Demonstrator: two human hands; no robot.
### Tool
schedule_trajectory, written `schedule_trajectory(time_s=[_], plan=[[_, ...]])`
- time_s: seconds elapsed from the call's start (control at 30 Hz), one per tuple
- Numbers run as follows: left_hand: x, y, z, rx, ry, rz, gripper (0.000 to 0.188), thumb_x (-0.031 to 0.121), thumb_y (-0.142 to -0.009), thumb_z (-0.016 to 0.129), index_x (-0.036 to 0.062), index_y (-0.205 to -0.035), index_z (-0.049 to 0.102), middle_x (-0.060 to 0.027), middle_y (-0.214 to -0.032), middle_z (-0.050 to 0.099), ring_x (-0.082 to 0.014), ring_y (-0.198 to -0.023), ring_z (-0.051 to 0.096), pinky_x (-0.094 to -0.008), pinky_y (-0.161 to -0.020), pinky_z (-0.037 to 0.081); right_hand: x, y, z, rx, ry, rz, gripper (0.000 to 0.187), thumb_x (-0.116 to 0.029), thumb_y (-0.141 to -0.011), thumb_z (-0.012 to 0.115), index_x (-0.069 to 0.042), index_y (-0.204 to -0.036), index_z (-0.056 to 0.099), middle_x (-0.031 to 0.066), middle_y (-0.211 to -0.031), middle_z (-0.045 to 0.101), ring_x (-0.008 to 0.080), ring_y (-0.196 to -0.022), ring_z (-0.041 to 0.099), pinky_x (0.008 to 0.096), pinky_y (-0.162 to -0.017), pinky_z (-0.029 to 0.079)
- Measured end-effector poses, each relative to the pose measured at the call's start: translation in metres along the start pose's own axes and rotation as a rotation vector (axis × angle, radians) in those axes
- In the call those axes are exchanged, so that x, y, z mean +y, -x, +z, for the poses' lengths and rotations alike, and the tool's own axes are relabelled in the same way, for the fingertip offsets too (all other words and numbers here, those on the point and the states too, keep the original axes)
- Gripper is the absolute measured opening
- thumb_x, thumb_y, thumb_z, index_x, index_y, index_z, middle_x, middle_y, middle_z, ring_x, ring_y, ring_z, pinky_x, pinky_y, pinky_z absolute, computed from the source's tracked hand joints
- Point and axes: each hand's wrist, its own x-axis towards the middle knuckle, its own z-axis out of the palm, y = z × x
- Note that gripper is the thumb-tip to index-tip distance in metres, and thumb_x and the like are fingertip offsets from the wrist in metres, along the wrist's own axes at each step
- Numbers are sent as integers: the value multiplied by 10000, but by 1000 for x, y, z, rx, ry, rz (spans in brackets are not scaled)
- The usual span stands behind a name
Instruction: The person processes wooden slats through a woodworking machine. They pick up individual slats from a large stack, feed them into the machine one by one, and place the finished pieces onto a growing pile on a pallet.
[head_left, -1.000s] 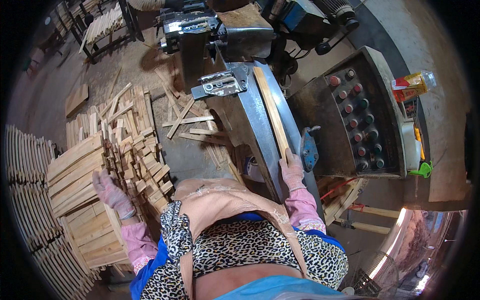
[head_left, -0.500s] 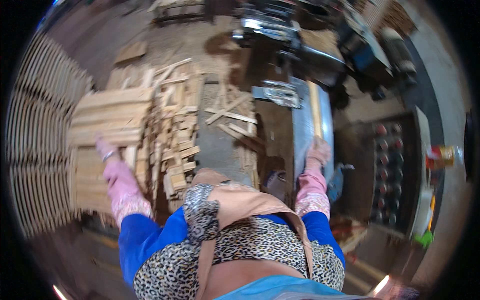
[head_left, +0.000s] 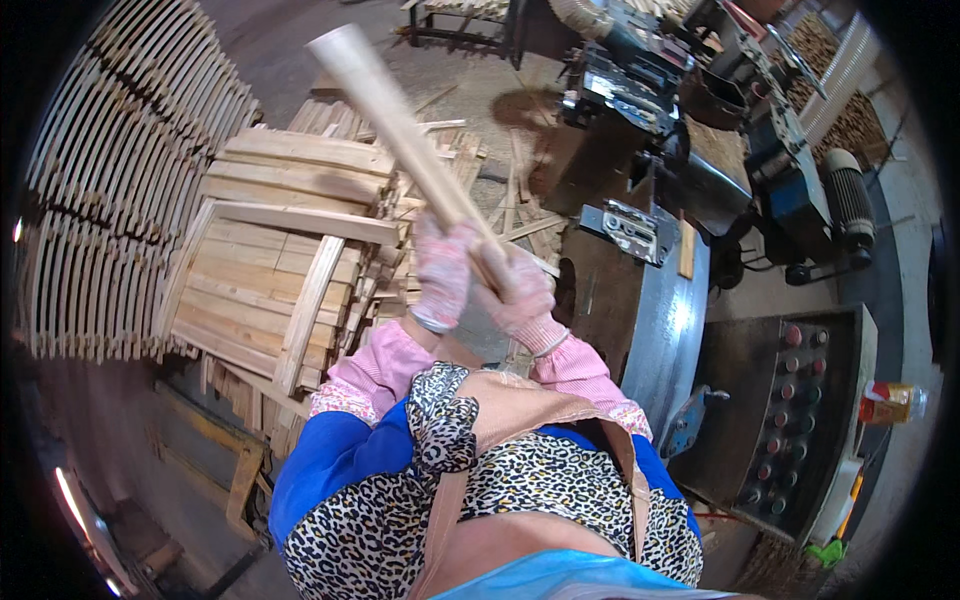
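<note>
A pale wooden strip is raised in front of my chest, slanting up to the far left, its far end close to the camera. My right hand, in a pinkish work glove, is wrapped round its near end. My left hand, gloved alike and somewhat blurred, grips the strip from its left side just ahead of the right. Below and left lies a stack of wooden boards with loose slats across its top. On the metal machine table to the right rests another short wooden strip.
Tall rows of stacked slats stand at the far left. A control panel with several round buttons is at the right, a bottle beside it. Machinery with a motor fills the far right. Offcuts lie on the floor ahead.
My left hand has left the board stack and my right hand the machine table. Both have come together on a raised wooden strip. The view has turned somewhat.
</note>
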Motion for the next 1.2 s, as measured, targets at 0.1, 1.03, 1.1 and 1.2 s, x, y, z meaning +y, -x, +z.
schedule_trajectory(time_s=[0.1,1.03,1.1,1.2], plan=[[-34,13,17,-312,63,-327,562,185,-999,648,-5,-1469,406,-106,-1224,615,-188,-1030,630,-327,-884,536,61,87,1,281,18,272,726,-179,-755,809,-55,-1422,552,231,-1228,649,418,-1133,620,491,-989,504],[52,-251,-114,-586,-1567,179,920,453,-684,833,-31,-1396,509,-298,-1306,604,-435,-1209,599,-473,-1023,473,81,341,-89,386,841,994,461,-237,-867,693,-83,-1295,621,200,-1222,663,439,-1080,617,520,-913,514],[42,-285,-171,-797,-1654,-21,909,483,-706,810,2,-1416,508,-294,-1275,634,-421,-1219,600,-461,-1047,462,40,381,-84,321,791,1070,447,-242,-852,708,-114,-1272,633,175,-1239,661,425,-1052,626,526,-896,520],[52,-283,-162,-909,-2030,-98,952,583,-692,820,79,-1448,535,-240,-1321,629,-387,-1272,578,-454,-1076,460,15,402,-79,293,785,1107,440,-245,-842,716,-131,-1260,641,164,-1240,663,422,-1030,632,527,-878,526]])
